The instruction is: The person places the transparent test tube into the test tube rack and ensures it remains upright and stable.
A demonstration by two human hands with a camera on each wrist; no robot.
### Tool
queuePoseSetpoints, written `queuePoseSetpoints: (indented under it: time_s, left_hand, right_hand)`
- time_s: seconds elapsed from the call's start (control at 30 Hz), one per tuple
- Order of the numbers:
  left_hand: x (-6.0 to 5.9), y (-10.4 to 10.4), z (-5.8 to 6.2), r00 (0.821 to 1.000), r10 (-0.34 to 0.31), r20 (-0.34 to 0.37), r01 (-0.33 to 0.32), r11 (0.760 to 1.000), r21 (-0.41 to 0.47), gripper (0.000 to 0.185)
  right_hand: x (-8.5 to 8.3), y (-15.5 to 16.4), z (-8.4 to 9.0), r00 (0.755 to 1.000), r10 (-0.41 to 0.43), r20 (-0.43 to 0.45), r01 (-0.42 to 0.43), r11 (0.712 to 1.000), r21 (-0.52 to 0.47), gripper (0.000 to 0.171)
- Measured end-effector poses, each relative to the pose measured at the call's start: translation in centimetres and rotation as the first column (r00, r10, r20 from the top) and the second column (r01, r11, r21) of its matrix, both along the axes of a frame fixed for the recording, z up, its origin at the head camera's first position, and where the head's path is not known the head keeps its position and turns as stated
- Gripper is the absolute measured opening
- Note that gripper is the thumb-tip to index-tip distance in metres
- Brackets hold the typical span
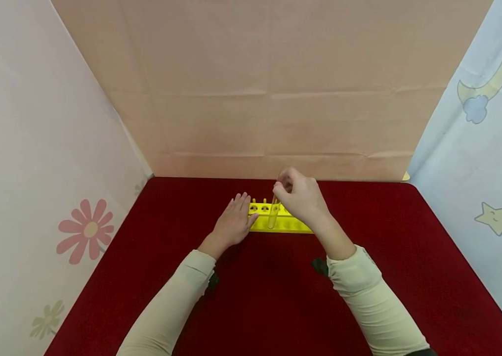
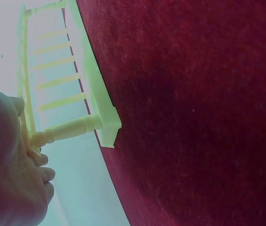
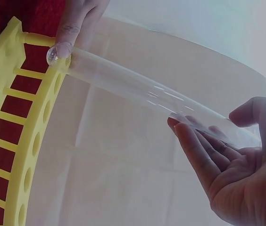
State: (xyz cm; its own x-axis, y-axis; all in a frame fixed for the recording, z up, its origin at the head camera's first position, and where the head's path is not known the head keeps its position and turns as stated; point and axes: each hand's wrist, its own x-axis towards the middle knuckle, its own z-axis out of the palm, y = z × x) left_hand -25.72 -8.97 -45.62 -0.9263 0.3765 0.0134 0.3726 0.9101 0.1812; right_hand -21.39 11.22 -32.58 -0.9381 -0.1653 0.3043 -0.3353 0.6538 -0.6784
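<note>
Two hands work at one rack, and what matters is how the tube lines up with the holes. Nearest you, both sleeves [image 1: 180, 291] run forward over the red cloth [image 1: 269, 306]. Your left hand [image 1: 233, 220] lies flat with fingers straight and close together, pressing the rack [image 1: 284, 225] at its left end; the left wrist view shows those fingers [image 2: 34, 155] against the end post, holding nothing. Your right hand [image 1: 302, 195] is just past it, above the rack's middle, and it pinches the upper end of the clear tube [image 1: 272, 213] between thumb and fingertips [image 3: 194, 141], the other fingers loosely curled. From that pinch the tube's long axis runs down and toward you, close to upright in the head view but somewhat tilted. Its rounded bottom [image 3: 55, 52] sits at the top plate of the rack, right by a hole near the left end, touching a left fingertip [image 3: 69, 30] there. You cannot tell from these views whether the bottom has entered a hole or only rests at its edge. Your right hand is the one that holds the tube; your left only steadies the rack. Beyond stands the tan backdrop [image 1: 269, 89].
</note>
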Motion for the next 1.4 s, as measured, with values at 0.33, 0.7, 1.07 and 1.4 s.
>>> queuePoseSetpoints:
  time_s: [0.33,0.7,1.07,1.4]
  left_hand:
    - [0.1,0.0,0.0,1.0,-0.005,-0.013,0.005,1.0,-0.005,0.074]
    - [0.0,0.0,-0.1,1.0,0.002,-0.011,-0.002,1.0,-0.01,0.073]
    - [0.0,-0.1,-0.3,0.999,-0.012,-0.049,0.012,1.0,-0.007,0.072]
    - [0.1,-0.1,0.0,0.998,-0.027,-0.053,0.026,1.0,-0.012,0.072]
  right_hand:
    - [-0.3,-0.3,0.3,1.0,0.007,-0.003,-0.007,1.0,-0.01,0.019]
    - [-0.6,-0.7,0.4,1.0,0.003,-0.01,-0.003,1.0,-0.017,0.02]
    - [-1.2,-1.0,0.3,1.0,0.016,0.012,-0.015,0.999,-0.037,0.019]
    - [-2.0,-1.4,0.4,1.0,0.005,-0.022,-0.005,1.0,-0.018,0.022]
